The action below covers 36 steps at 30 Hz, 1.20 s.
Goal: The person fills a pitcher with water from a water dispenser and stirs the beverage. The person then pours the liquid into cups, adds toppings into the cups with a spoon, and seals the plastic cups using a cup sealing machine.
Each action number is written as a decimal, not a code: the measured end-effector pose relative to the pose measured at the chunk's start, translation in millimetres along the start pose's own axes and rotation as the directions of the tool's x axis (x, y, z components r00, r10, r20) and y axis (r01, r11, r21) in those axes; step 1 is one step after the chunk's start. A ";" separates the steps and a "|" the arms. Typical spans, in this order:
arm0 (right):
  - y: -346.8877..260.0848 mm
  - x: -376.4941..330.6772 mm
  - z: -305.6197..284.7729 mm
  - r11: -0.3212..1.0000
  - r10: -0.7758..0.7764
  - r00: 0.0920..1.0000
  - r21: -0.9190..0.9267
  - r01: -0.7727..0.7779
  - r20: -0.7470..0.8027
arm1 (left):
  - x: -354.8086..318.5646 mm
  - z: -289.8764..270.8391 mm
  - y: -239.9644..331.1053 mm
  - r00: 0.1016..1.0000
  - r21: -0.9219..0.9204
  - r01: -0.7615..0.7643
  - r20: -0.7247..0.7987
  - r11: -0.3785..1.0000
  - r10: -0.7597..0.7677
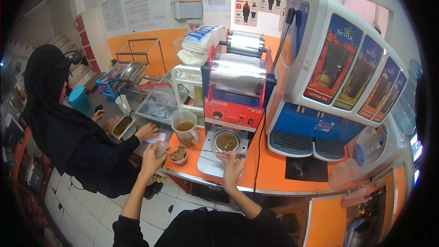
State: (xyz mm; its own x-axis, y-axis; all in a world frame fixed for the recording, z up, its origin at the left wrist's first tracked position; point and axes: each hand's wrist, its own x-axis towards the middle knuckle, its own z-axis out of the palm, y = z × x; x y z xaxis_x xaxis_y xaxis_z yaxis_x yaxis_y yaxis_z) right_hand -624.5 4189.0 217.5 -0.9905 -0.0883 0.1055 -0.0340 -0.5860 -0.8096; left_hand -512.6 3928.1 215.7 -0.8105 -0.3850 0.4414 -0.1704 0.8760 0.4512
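My right hand grips the handle end of a long thin metal utensil in front of the sealing machine; its far end points toward a clear tub of brown chunks, and its exact kind is unclear. My left hand closes on a clear plastic thing, too blurred to name, just left of the tub. A cup of brown broth sits in the round holder of the red cup sealer. Behind the tub stands a clear measuring jug partly filled with brownish liquid.
To the right rises a drink dispenser with drip trays. On the left a person in black works at a metal counter with a loaf-shaped container and white mug. A plastic bin lies behind the jug. The orange counter ends before me.
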 end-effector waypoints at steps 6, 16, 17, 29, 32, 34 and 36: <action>-121.1 6.4 -19.8 0.950 -0.304 0.945 -0.030 0.310 0.121 | -4.7 -31.3 122.6 0.998 -0.319 0.049 -0.009 0.947 -0.055; -379.6 34.7 -131.8 0.533 0.069 0.600 -0.538 0.653 0.797 | 27.4 84.8 413.5 0.786 -0.762 -0.177 0.271 0.623 0.555; -396.3 42.8 -155.4 0.521 0.076 0.500 -0.462 0.718 0.863 | 29.1 102.6 443.9 0.757 -0.792 -0.182 0.266 0.583 0.597; -567.8 156.5 -523.3 -0.418 -0.440 0.858 -0.906 0.065 0.264 | 41.4 322.6 794.7 0.548 -0.965 0.032 0.235 0.261 0.803; -554.6 185.7 -566.5 -0.570 -0.410 0.871 -0.822 -0.013 0.271 | 43.2 403.7 846.8 0.606 -0.946 0.047 0.283 0.322 0.744; -555.4 200.8 -577.4 -0.658 -0.371 0.891 -0.751 -0.052 0.263 | 44.7 451.9 864.4 0.614 -0.945 0.005 0.261 0.326 0.745; -563.6 205.1 -575.8 -0.635 -0.295 0.933 -0.772 -0.028 0.208 | 46.2 481.1 878.5 0.622 -0.942 -0.030 0.244 0.334 0.744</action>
State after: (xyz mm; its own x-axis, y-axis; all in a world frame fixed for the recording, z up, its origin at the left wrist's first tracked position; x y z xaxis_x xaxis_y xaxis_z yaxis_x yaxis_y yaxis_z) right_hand -885.4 4964.9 363.0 -0.8860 -0.0771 0.4572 -0.0532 0.9965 0.0649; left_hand -969.3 4819.6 259.4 -0.7675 0.4832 0.4212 0.4956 0.0307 0.8680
